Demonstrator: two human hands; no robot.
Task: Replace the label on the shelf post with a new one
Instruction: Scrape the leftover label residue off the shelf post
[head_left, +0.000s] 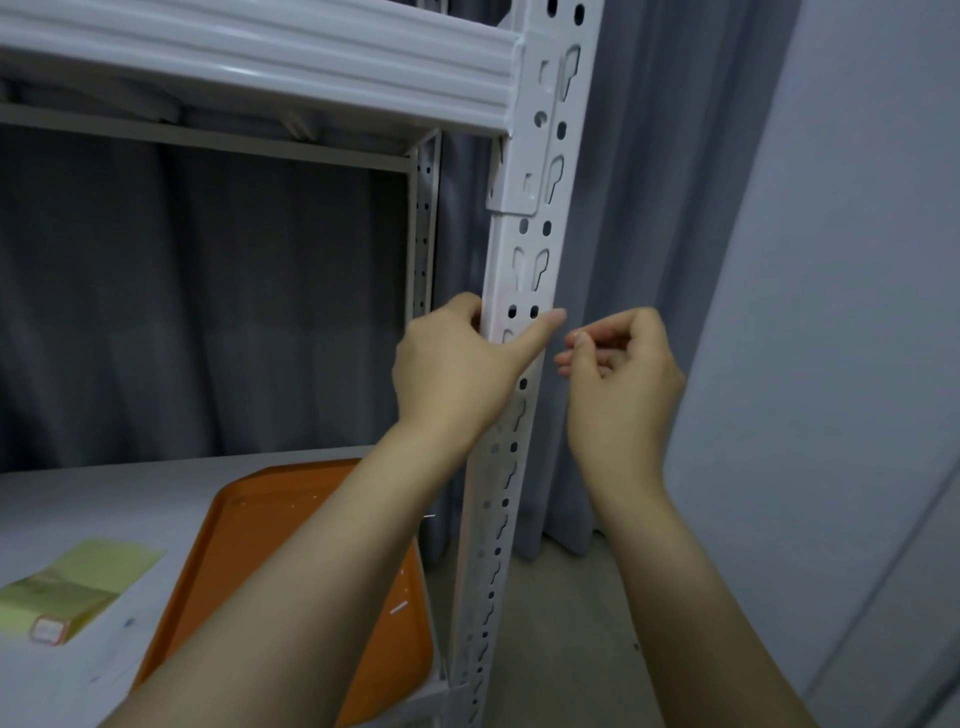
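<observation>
The white perforated shelf post (524, 244) rises through the middle of the view. My left hand (457, 369) grips it at mid height, with the thumb laid across its front and the fingers curled behind its left edge. A faint pinkish patch (497, 325) shows on the post beside the thumb. My right hand (618, 374) hovers just right of the post with its fingers curled and thumb and forefinger pinched together; I see nothing between them. A yellow sheet (78, 582) lies on the shelf at lower left with a red-bordered label (49, 630) at its near end.
An orange tray (249, 561) lies on the lower shelf board (104, 499), partly under my left forearm. A white shelf beam (260, 62) crosses overhead. Grey curtains (208, 291) hang behind the rack, and a pale wall (831, 312) stands to the right.
</observation>
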